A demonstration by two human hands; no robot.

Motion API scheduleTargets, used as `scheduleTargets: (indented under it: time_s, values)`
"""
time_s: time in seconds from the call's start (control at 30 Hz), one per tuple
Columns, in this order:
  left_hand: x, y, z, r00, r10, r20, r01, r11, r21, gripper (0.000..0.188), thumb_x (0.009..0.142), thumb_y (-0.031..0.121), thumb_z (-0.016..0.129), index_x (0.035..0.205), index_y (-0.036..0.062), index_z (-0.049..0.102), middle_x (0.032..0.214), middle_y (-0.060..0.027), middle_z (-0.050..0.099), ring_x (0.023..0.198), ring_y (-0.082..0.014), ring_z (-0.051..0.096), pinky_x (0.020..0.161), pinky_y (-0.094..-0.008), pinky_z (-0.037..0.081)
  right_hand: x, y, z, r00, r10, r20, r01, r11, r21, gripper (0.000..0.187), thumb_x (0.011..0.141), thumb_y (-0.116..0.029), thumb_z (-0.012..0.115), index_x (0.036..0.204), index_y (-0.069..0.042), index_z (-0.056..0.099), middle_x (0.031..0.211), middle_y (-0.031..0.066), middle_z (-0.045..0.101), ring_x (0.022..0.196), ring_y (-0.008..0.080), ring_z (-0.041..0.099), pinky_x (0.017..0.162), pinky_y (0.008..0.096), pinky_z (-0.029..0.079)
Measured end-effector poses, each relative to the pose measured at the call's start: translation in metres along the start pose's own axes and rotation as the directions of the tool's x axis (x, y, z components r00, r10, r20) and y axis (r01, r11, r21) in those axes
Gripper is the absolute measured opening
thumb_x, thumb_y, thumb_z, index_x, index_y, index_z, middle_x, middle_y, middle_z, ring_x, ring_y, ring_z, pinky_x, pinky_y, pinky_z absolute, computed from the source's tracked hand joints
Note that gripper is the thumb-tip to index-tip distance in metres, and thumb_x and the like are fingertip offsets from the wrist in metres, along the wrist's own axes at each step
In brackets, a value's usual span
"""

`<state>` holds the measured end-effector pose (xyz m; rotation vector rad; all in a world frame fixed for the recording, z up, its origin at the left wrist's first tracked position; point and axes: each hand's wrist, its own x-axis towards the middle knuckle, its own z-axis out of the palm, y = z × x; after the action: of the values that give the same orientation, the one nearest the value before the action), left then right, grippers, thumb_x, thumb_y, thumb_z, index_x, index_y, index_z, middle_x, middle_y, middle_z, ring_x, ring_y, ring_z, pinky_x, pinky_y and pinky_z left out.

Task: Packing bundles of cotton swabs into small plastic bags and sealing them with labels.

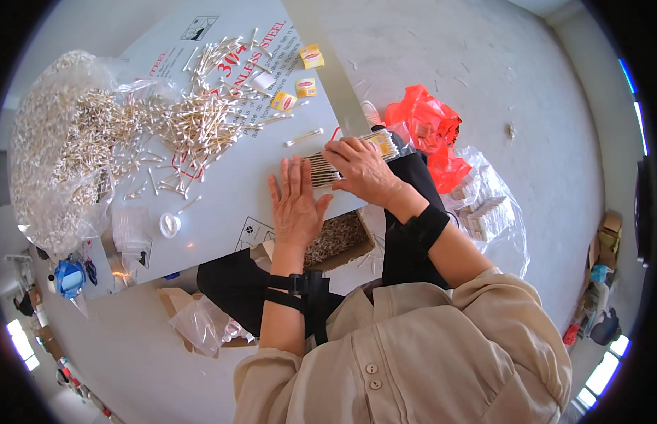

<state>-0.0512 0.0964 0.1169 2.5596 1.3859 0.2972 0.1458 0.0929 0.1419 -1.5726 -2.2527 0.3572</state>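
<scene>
The grey counter (229,205) is the largest thing; it reaches from the middle of the view toward 11 o'clock and has red and black print on its surface. On it, between 9 and 10 o'clock, is a big clear plastic bag (49,162) filled with cotton swabs. Beside it, at 10 o'clock, a loose heap of cotton swabs (197,131) lies in many directions. At 3 o'clock, beyond the counter, a clear bag (512,233) contains small white packs. Between 1 and 2 o'clock there is a crumpled red plastic bag (424,116). Between 7 and 8 o'clock stands a cardboard carton (174,300) with clear plastic in it. An open cardboard box (356,258) is near the middle, toward 5 o'clock, below the hands; its brownish contents are too fine to tell.

The left hand (297,205) lies flat, palm down, near the centre; its fingers are slightly spread, the thumb apart, and the index fingertip is at the 9 o'clock end of the packet of swabs (320,172). This packet lies at the counter's edge, near 12 o'clock, its swabs side by side. The right hand (364,168) grasps it from above, fingers bent and close together, thumb at the near side. At its 2 o'clock end a yellow card (385,145) shows. 3 small yellow boxes (311,56) lie between 11 and 12 o'clock, and a round white container (170,225) at 9 o'clock.
</scene>
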Motion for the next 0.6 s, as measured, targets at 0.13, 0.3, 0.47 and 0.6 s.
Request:
scheduleTargets:
  time_s: [0.13, 0.3, 0.47, 0.6]
  values:
    - [0.005, 0.002, -0.003, 1.0, 0.005, -0.023, -0.006, 0.999, -0.045, 0.079, 0.089, 0.044, 0.061, 0.148, 0.0019, 0.031, 0.158, -0.0145, 0.022, 0.148, -0.0312, 0.018, 0.118, -0.0539, 0.013, -0.004, -0.001, 0.002, 0.998, -0.048, -0.051, 0.046, 0.998, -0.03, 0.065, 0.067, -0.025, 0.08, 0.125, -0.006, 0.058, 0.132, 0.0062, 0.053, 0.122, 0.0268, 0.047, 0.1, 0.0426, 0.04]
    - [0.01, 0.001, -0.002, 1.0, 0.017, 0.01, -0.017, 1.0, -0.015, 0.08, 0.088, 0.041, 0.063, 0.148, 0.0012, 0.031, 0.158, -0.0158, 0.023, 0.148, -0.0307, 0.018, 0.119, -0.052, 0.014, -0.001, 0.003, 0.005, 0.987, -0.149, -0.06, 0.142, 0.984, -0.109, 0.056, 0.068, -0.025, 0.076, 0.119, -0.005, 0.062, 0.127, 0.0047, 0.056, 0.119, 0.0232, 0.049, 0.099, 0.0386, 0.041]
    - [0.011, 0.01, 0.001, 0.999, -0.014, 0.045, 0.014, 1.0, -0.01, 0.08, 0.089, 0.042, 0.061, 0.15, 0.0019, 0.028, 0.159, -0.0166, 0.022, 0.148, -0.03, 0.017, 0.12, -0.0503, 0.013, -0.008, 0.011, 0.014, 0.967, -0.23, -0.105, 0.203, 0.954, -0.22, 0.045, 0.074, -0.02, 0.066, 0.114, -0.002, 0.064, 0.125, 0.0054, 0.058, 0.116, 0.0226, 0.05, 0.1, 0.0363, 0.042]
    - [0.011, 0.016, 0.007, 0.999, -0.028, 0.032, 0.028, 1.0, -0.007, 0.08, 0.09, 0.042, 0.06, 0.15, 0.002, 0.027, 0.159, -0.0166, 0.021, 0.148, -0.03, 0.016, 0.12, -0.05, 0.013, -0.011, 0.015, 0.01, 0.961, -0.265, -0.08, 0.233, 0.93, -0.284, 0.041, 0.076, -0.018, 0.063, 0.114, -0.002, 0.065, 0.126, 0.0057, 0.057, 0.115, 0.0237, 0.051, 0.1, 0.038, 0.042]
